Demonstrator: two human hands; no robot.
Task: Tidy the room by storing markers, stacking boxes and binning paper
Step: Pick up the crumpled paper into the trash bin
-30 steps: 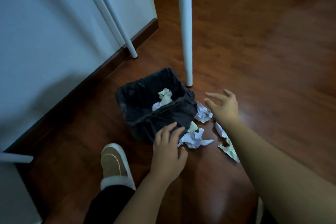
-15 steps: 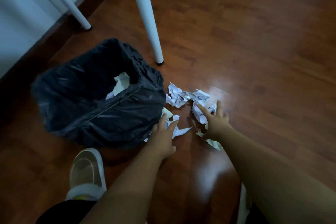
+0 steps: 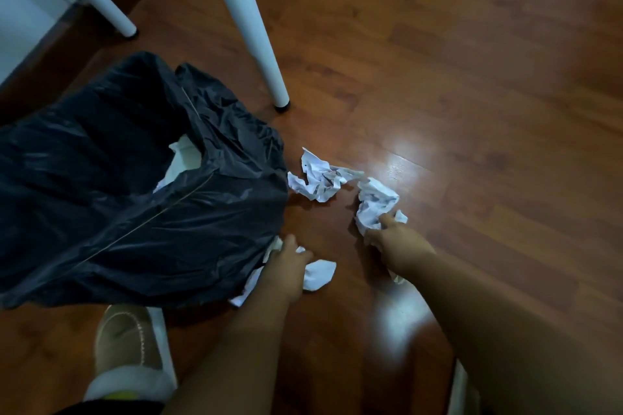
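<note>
Paper-binning step. Your right hand [image 3: 392, 241] grips a crumpled wad [image 3: 376, 202] on the floor [image 3: 472, 111]; your left hand [image 3: 288, 264] closes on a scrap [image 3: 318, 274] beside the bin [image 3: 135, 178]. Next, likely: lift both, drop over the bin's rim, then fetch the third wad [image 3: 318, 180].

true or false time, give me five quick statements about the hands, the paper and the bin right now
1. The right hand is on a crumpled paper. True.
2. The bin is empty. False: white paper shows inside its black bag.
3. The left hand is on paper right beside the bin. True.
4. All the paper is off the floor. False: another wad lies untouched between the bin and the right hand.
5. The bin stands on a table. False: it sits on the floor, near a white leg.
</note>
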